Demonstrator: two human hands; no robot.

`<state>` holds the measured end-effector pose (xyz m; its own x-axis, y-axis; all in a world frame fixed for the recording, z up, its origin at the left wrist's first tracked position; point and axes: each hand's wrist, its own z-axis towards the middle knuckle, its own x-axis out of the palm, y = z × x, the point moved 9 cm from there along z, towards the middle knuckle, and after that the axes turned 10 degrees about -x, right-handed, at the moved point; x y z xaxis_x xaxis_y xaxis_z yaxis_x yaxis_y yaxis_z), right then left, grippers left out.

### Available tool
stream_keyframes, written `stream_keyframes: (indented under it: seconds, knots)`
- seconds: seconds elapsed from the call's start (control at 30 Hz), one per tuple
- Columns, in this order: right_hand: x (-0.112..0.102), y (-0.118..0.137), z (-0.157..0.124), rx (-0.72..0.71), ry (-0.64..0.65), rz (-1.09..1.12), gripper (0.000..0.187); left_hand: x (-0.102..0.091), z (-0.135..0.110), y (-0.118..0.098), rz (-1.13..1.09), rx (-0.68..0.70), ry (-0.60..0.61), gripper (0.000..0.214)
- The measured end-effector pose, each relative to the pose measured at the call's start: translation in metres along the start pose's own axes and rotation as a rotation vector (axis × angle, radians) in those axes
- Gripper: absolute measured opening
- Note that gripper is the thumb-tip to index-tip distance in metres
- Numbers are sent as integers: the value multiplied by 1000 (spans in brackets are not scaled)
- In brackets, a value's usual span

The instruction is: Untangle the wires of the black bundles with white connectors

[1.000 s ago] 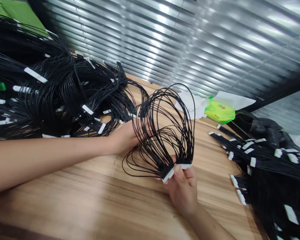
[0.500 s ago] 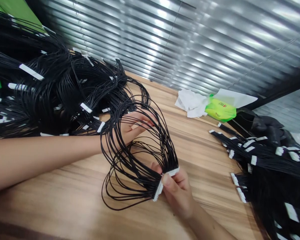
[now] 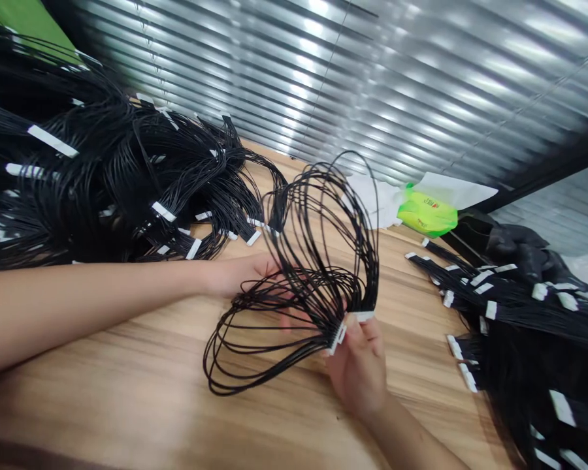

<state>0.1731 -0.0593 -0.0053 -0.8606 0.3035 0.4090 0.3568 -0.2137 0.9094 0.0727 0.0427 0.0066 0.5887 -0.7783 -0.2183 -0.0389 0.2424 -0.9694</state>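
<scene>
My right hand (image 3: 357,372) pinches the white multi-pin connectors (image 3: 340,333) of a bundle of thin black wires (image 3: 318,287), and the wires fan out from them in wide loops. My left hand (image 3: 240,274) reaches in from the left, with its fingers extended behind and under the loops. Wires cross the fingertips and partly hide them. A large tangled pile of black wire harnesses with white connectors (image 3: 102,176) lies just beyond my left forearm.
A second harness pile (image 3: 519,313) lies at the right of the wooden table (image 3: 127,365). At the far edge are white tissue (image 3: 372,202) and a green packet (image 3: 426,215). A black bag (image 3: 514,248) sits beyond the right pile, and metal slatted blinds (image 3: 323,85) stand behind the table.
The wire loops have swung up and to the right, and the connectors have turned with them. My left hand has flattened, with its fingers now lower behind the wires.
</scene>
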Motion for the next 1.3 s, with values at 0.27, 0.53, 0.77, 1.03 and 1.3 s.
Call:
stream_keyframes:
  seconds: [0.27, 0.53, 0.77, 1.03, 1.3]
  knots:
    - [5, -31, -9, 135, 182, 19, 28, -15, 8, -9, -213, -14, -130, 31]
    - [10, -31, -8, 164, 206, 1, 29, -16, -5, -29, 0, 94, -185, 18]
    - [12, -36, -11, 191, 274, -17, 30, -4, -4, -39, -11, 239, -53, 20]
    - [19, -38, -12, 250, 304, 46, 26, 3, -6, -49, 272, 419, -3, 19]
    - [21, -41, -13, 299, 334, 32, 30, -9, -13, -45, 62, 387, -55, 14]
